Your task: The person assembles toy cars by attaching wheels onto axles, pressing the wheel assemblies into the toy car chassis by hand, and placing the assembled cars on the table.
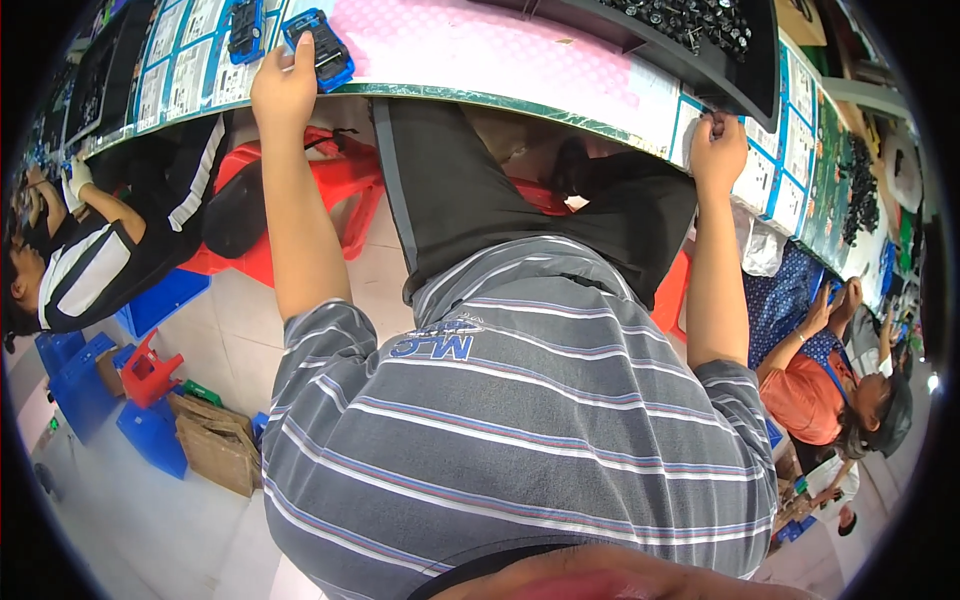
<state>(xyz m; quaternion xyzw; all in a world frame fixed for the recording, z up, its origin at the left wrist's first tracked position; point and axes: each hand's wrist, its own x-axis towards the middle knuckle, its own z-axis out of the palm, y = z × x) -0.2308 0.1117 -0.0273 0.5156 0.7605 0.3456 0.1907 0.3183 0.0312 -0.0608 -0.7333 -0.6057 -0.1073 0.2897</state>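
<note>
At the far left of the bench, my left hand grips a blue toy car by its side, the thumb lying along its black underside. Just left of that hand lies a second blue toy car, also showing black parts. My right hand is at the bench's front edge on the right, below the black tray. Its fingers are pinched together, and a small dark thing seems to be between them, too hidden to name. Many small black and silvery parts fill the tray.
A pink bubble-wrap sheet covers the bench middle. Printed sheets lie under its surface. More black parts sit far right. Red stools stand below. Co-workers sit on the left and right. Blue bins stand on the floor.
</note>
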